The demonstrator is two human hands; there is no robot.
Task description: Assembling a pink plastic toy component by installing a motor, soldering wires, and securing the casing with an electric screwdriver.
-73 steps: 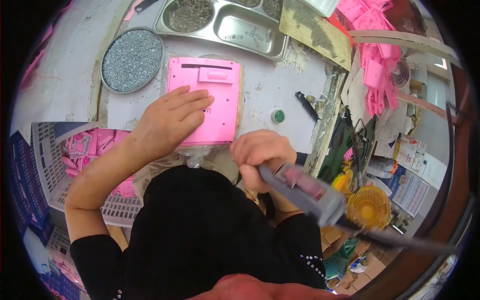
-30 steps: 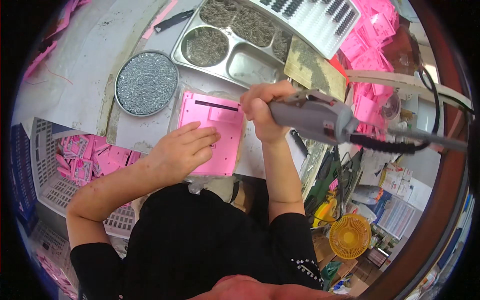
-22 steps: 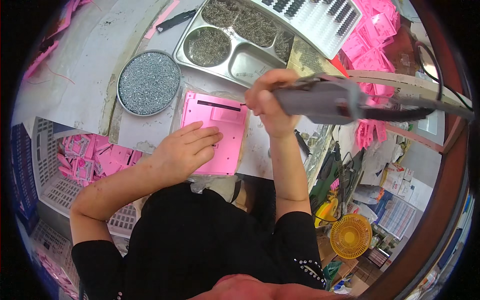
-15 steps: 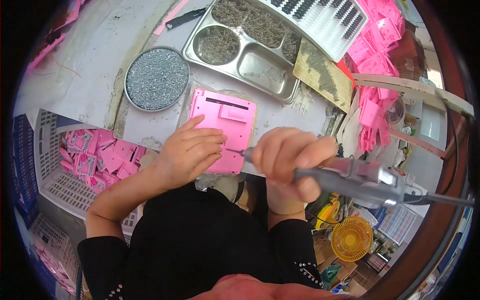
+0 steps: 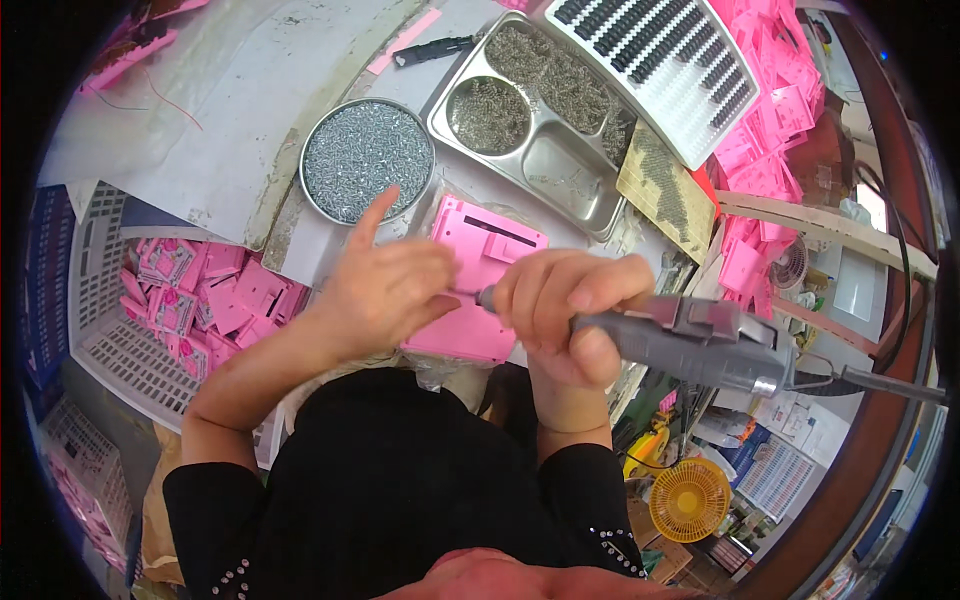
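Note:
A pink plastic panel (image 5: 478, 262) lies flat on the bench in front of me. My right hand (image 5: 565, 318) grips a grey electric screwdriver (image 5: 690, 338) held almost level, its bit pointing left. My left hand (image 5: 385, 285) is raised just over the panel's left side, fingertips pinched at the bit's tip and the index finger sticking up. Whether a screw sits between those fingertips is too small to tell. A cable runs from the tool's rear toward the right.
A round tin of small screws (image 5: 367, 158) and a steel compartment tray (image 5: 540, 125) with more screws stand behind the panel. A white slotted rack (image 5: 668, 68) sits farther back. A white basket of pink parts (image 5: 190, 300) is at left; pink parts pile at right (image 5: 765, 130).
The screwdriver came down from over the panel's upper right to a level hold in front of me. My left hand lifted off the panel and met the bit's tip.

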